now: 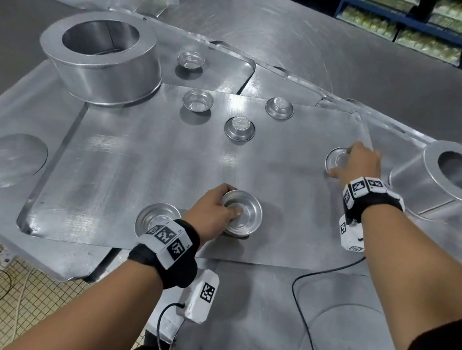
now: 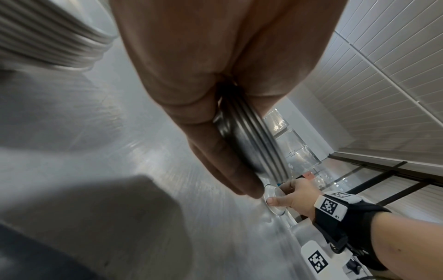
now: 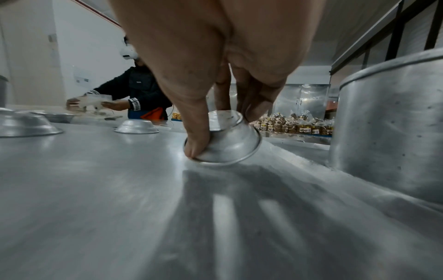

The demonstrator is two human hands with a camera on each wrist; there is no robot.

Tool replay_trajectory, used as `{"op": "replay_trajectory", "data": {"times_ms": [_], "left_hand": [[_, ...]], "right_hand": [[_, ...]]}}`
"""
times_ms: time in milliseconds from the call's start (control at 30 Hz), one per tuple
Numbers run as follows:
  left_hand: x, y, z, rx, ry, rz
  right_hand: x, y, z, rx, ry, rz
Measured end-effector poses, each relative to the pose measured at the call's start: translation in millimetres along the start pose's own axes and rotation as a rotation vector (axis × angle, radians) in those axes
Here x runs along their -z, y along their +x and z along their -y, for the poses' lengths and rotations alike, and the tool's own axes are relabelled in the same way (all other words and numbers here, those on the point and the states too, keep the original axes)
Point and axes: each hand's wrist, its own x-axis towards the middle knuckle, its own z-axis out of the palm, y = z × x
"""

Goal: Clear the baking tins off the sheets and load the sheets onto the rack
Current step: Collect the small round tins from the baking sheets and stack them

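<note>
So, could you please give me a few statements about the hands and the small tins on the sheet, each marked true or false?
1. The left hand holds a small stack of tins, open side up. True.
2. The right hand is resting flat on the sheet. False: its fingers grip an upside-down tin, tilted with one edge lifted.
3. A single upright tin sits beside the left wrist. True.
4. The large ring-shaped mould lies on its side. False: it stands upright, its opening facing up.
</note>
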Motion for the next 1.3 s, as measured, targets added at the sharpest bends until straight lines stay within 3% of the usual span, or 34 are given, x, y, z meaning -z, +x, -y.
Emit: {"op": "replay_trajectory", "data": {"times_ms": [200, 433, 633, 800, 1100, 1300], "left_hand": [[2, -6, 2, 0.009, -0.011, 0.035], [6, -15, -2, 0.053, -0.011, 0.021], [7, -22, -13, 0.163, -0.241, 0.081], [9, -20, -15, 0.147, -0.201, 0.178], [14, -23, -11, 0.078, -0.156, 0.143], [23, -20, -11, 0.034, -0.188, 0.039]], "right_hand": [[6, -73, 18, 0.056, 0.346, -0.019], [16, -153, 44, 0.279, 0.631, -0.133], [27, -216, 67, 0.417, 0.797, -0.279], [13, -237, 75, 0.448, 0.895, -0.175], [-3, -237, 84, 0.422, 0.93, 0.128], [-5, -216, 85, 0.458, 0.958, 0.345]]}}
